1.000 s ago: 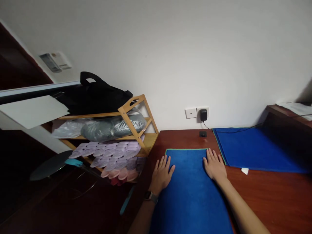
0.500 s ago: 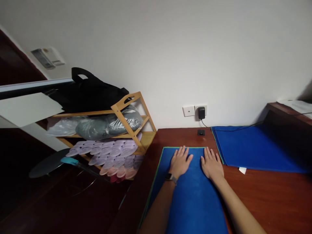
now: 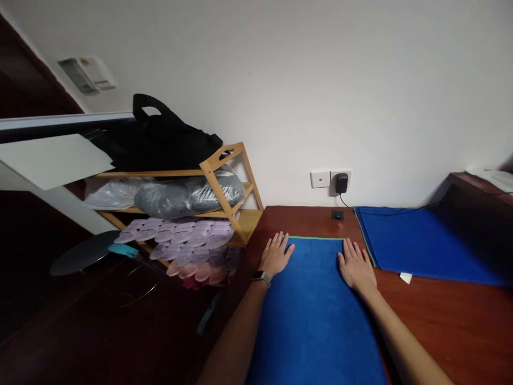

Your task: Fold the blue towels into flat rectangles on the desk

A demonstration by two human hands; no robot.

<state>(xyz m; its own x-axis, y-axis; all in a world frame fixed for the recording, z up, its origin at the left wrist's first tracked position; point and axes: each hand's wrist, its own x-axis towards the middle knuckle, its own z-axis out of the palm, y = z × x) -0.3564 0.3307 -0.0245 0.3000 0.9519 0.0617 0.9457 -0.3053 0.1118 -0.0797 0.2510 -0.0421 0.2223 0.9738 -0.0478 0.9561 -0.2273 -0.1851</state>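
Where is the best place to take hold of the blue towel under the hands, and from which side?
Probably the two far corners of the blue towel. It lies flat with its green-trimmed far edge exposed; the left hand and right hand already rest flat beside those corners, so pinch each from its outer side.

soft matt cloth, that blue towel [image 3: 316, 310], lying on a polished reddish wood desk [image 3: 449, 321] with a faint sheen. left of the desk, a pale raw-looking wooden rack [image 3: 224, 187]: smooth matt plastic slippers [image 3: 188, 246] low down, crinkly glossy plastic wrap [image 3: 188, 195] above, dull black fabric bag [image 3: 160, 139] on top.
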